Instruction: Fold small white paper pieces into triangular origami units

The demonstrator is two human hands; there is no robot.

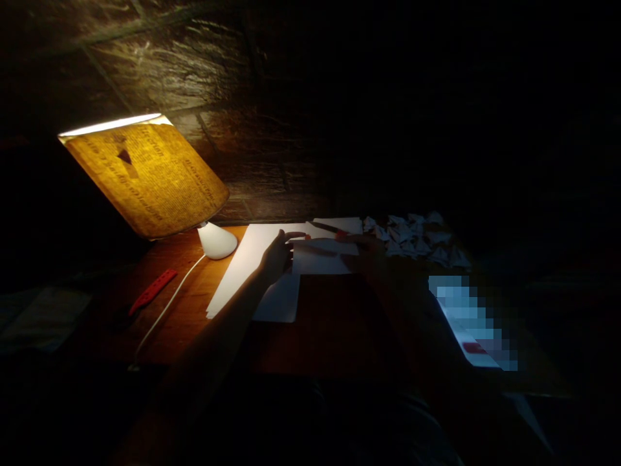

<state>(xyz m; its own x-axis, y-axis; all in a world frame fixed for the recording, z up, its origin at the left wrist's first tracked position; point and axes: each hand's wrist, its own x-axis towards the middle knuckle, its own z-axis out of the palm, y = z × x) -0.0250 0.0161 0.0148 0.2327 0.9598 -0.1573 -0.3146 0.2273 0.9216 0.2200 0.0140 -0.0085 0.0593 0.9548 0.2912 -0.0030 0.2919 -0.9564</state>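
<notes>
White sheets of paper [252, 259] lie overlapping on the wooden table. My left hand [277, 255] rests over them in the lamplight, its index finger stretched to the right and the other fingers pointing down, partly in shadow. A smaller white piece of paper [320, 259] lies just right of these fingers. My right hand [366, 252] is at that piece's right side, mostly lost in darkness; what its fingers do is unclear. Just behind, a thin dark blade-like tool with a red part [330, 228] lies across the paper, close to the right hand; whether they touch cannot be seen.
A lamp [150, 178] with a newsprint-patterned shade glows at the left, its white cord [169, 304] trailing forward. Near it lies a red strap-like object [154, 291]. Several folded white paper pieces [412, 236] cluster at the back right. A lit, pixelated screen [470, 323] is at the right.
</notes>
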